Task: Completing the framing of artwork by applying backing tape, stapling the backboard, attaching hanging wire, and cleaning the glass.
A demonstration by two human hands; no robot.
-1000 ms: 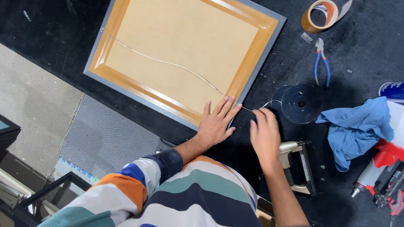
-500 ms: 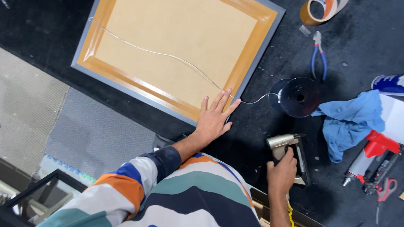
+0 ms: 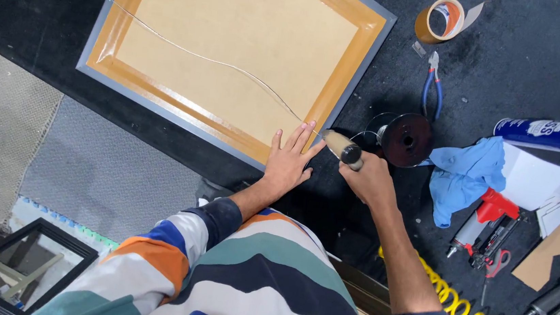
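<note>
Now the picture frame (image 3: 235, 57) lies face down on the black worktop (image 3: 528, 65), its brown backing board up, with a thin wire (image 3: 207, 60) running from the upper left edge across to the lower right corner; the left hand (image 3: 288, 160) rests flat there with fingers spread, just as it did a moment ago, pinning the corner and the wire's end; what has changed is the right hand (image 3: 368, 180), which half a second ago was down by a metal tool near the worktop's edge and is now back up beside the left, clamped round a pale-bodied, dark-ended tool (image 3: 344, 148) whose tip meets the wire at the frame's corner; so the fixing of that wire end looks to be the step in hand; just right of it sits the black wire spool (image 3: 405, 139), then blue-handled pliers (image 3: 432, 83), a tape roll (image 3: 441, 19), a blue cloth (image 3: 463, 175) and a spray can (image 3: 549, 133).
</note>
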